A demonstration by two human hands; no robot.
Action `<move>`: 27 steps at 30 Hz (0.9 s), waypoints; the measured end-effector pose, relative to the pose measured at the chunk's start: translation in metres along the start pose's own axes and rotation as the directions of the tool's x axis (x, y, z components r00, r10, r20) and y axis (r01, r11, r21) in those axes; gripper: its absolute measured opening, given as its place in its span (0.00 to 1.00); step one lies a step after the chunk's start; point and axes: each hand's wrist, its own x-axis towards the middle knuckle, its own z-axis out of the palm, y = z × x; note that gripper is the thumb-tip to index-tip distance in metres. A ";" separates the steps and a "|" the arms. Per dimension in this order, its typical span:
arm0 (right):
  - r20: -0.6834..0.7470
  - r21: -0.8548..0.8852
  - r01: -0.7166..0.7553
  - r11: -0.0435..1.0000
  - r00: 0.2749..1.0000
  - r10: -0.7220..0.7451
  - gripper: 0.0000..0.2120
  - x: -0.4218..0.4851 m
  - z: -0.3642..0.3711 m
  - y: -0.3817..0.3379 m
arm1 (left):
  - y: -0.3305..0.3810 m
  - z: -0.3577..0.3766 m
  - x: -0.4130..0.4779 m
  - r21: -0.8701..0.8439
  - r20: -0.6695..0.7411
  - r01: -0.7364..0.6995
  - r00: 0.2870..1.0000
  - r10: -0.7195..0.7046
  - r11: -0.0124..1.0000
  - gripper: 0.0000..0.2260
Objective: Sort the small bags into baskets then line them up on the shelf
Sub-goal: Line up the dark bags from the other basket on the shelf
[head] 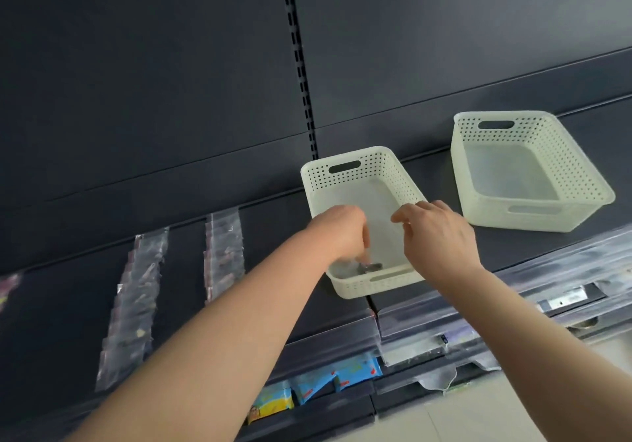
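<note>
Fingers (363,241) of our left hand (342,233) curl down into the near basket (362,167), onto a small bag (367,267) on its floor against the front wall. Blur hides the tips, so we cannot tell whether they pinch the bag or only touch it. Our right hand (441,239) hovers at that basket's right rim, fingers loosely bent and apart, holding nothing. We judge it is there to steady the basket while the left hand delivers.

Nearest us, coloured packets (318,381) stand on a lower level, under a clear price strip (513,304).

On the shelf (273,222), the near basket sits at the front edge, within easy reach. Its long axis runs front to back, with a handle slot at each end. The bag inside lies flat, and its own axis is perhaps crosswise, though it is too smeared to be sure.

To the left, a longer row (133,304) and a shorter row (224,253) of overlapped bags run front to back, apparently grouped by kind and waiting to be sorted.

Farther right, well apart, the far basket (561,161) points the same way, slightly turned. Behind everything stands the dark back panel (171,65).
</note>
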 end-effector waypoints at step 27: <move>0.040 0.420 -0.077 0.904 0.997 0.066 0.13 0.014 -0.015 -0.007 | -0.022 -0.025 0.004 -0.457 -0.389 -0.158 0.920 -0.036 0.875 0.06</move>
